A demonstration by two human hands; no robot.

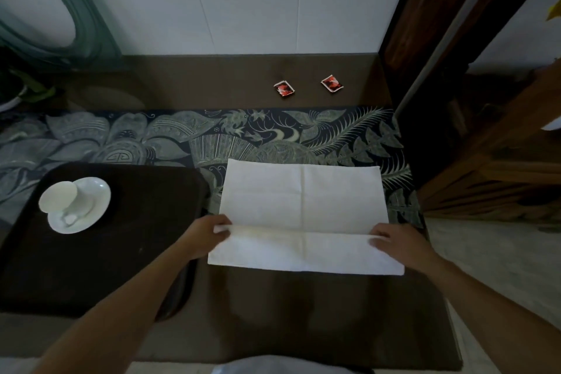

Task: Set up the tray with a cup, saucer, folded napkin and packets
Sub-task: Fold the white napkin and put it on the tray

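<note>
Head view: a white napkin is seen spread on the bench, its far part lying over a dark leaf-patterned runner. A fold is raised across the near part of the cloth, and it is pinched at both ends. The left hand is closed on the left end of that fold, thumb over the cloth. The right hand is clamped on the right end, fingers curled over the edge. The near strip of napkin is laid flat toward the person, between the two forearms.

To the left, a dark tray is set on the bench, just beside the napkin's left edge. On the tray's far left part a white saucer is placed, and a white cup is seen on it, tipped on its side with the mouth turned to the left.

Two red packets are left on bare bench beyond the runner, near the wall: the left packet and the right packet, apart from each other and well apart from the tray.
</note>
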